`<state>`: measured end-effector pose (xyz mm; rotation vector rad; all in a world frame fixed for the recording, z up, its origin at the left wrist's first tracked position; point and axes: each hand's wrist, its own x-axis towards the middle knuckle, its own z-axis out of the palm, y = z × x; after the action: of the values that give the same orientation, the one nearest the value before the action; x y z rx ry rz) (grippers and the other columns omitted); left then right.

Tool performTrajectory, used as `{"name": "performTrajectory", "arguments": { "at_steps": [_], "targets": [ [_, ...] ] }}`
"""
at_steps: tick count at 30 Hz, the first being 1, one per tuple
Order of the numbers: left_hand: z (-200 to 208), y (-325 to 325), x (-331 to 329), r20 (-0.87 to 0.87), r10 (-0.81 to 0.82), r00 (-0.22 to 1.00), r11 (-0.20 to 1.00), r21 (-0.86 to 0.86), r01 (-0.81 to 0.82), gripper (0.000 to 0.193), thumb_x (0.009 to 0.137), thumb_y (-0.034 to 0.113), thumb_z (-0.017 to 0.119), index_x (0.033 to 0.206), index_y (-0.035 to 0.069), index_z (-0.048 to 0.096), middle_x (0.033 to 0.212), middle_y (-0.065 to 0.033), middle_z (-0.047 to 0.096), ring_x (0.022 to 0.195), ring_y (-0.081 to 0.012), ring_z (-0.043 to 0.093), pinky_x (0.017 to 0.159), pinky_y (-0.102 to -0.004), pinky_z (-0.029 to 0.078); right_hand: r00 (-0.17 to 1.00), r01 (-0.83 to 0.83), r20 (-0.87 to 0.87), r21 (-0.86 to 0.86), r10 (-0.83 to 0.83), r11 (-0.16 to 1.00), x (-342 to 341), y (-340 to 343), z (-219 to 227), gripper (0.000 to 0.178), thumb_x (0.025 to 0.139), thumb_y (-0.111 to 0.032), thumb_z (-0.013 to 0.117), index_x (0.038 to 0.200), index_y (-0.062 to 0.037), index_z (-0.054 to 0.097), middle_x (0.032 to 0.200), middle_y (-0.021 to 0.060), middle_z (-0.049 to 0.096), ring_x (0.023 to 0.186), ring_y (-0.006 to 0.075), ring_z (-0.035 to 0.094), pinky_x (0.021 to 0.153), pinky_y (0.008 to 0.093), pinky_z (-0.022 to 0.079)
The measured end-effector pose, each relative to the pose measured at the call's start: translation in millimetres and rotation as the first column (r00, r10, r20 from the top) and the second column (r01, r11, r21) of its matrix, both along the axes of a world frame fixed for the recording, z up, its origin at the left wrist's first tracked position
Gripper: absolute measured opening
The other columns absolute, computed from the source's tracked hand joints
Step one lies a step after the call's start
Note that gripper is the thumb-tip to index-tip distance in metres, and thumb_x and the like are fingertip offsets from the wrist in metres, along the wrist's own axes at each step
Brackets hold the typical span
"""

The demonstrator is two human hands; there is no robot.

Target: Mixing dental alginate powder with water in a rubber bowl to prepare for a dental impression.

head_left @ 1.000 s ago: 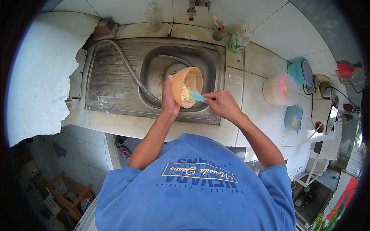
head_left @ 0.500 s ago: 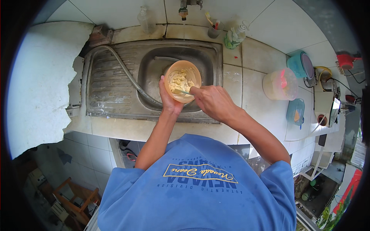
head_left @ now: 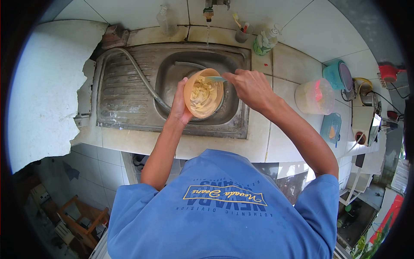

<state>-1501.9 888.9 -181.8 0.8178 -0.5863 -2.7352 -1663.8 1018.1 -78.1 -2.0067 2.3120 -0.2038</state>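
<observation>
Over the sink (head_left: 230,115) here, the left hand (head_left: 179,105) is curled round the left side of a tilted orange bowl (head_left: 188,92) of clumpy yellow mixture (head_left: 199,93). The right hand (head_left: 252,88) pinches a light-blue spatula (head_left: 215,78), reaching over the bowl's far right rim; beyond, a tap (head_left: 208,14) trickles, and a translucent tub (head_left: 304,100) stands right on the surface (head_left: 282,123).

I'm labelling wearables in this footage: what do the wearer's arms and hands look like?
The left hand and right hand are gloveless, with no watch or bracelet visible. The forearms are bare below the short, plain blue sleeves of a shirt with yellow and dark-blue print.
</observation>
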Motion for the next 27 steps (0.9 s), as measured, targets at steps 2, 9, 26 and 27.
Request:
{"name": "performTrajectory", "arguments": {
  "at_steps": [2,9,26,27],
  "targets": [
    [-14.6,-2.4,-1.3,0.026,0.019,0.999,0.990,-0.141,-0.015,0.055,0.099,0.049,0.039,0.128,0.005,0.053,0.121,-0.0122,0.061,0.109,-0.0241,0.062,0.094,-0.0398,0.052,0.945,0.157,0.266,0.142,-0.191,0.977,7.6,25.4,-40.0,0.020,0.084,-0.009,0.059,0.101,-0.0058,0.068,0.081,0.0160,0.068,0.064,0.0295,0.067,0.056,0.0407,0.051],
    [-29.0,25.7,-14.1,-0.021,0.264,0.964,0.962,-0.070,-0.265,0.056,0.099,0.052,0.037,0.127,0.006,0.053,0.119,-0.0094,0.060,0.112,-0.0213,0.058,0.097,-0.0382,0.047,0.486,0.347,0.759,0.289,-0.435,0.892,41.6,14.1,-41.5,0.024,0.090,-0.017,0.060,0.099,0.0041,0.066,0.081,0.0227,0.067,0.068,0.0371,0.066,0.061,0.0472,0.049],
    [-13.7,-0.4,95.3,0.033,0.525,0.851,0.835,0.178,-0.522,0.056,0.097,0.050,0.041,0.132,0.008,0.050,0.128,-0.0108,0.057,0.118,-0.0271,0.055,0.102,-0.0456,0.047,-0.555,0.489,0.829,0.261,0.066,0.832,-118.4,-225.6,-183.4,0.015,0.091,-0.003,0.056,0.104,0.0026,0.062,0.088,0.0041,0.062,0.073,0.0123,0.061,0.060,0.0218,0.051],
    [-11.2,-1.6,100.6,0.021,0.538,0.843,0.832,0.149,-0.535,0.056,0.097,0.051,0.042,0.133,0.007,0.050,0.128,-0.0112,0.057,0.118,-0.0272,0.056,0.102,-0.0455,0.047,-0.564,0.476,0.824,0.275,0.050,0.835,-122.4,-233.0,-188.9,0.015,0.091,-0.003,0.056,0.104,0.0026,0.062,0.088,0.0041,0.062,0.073,0.0123,0.061,0.060,0.0218,0.051]
  ]
}}
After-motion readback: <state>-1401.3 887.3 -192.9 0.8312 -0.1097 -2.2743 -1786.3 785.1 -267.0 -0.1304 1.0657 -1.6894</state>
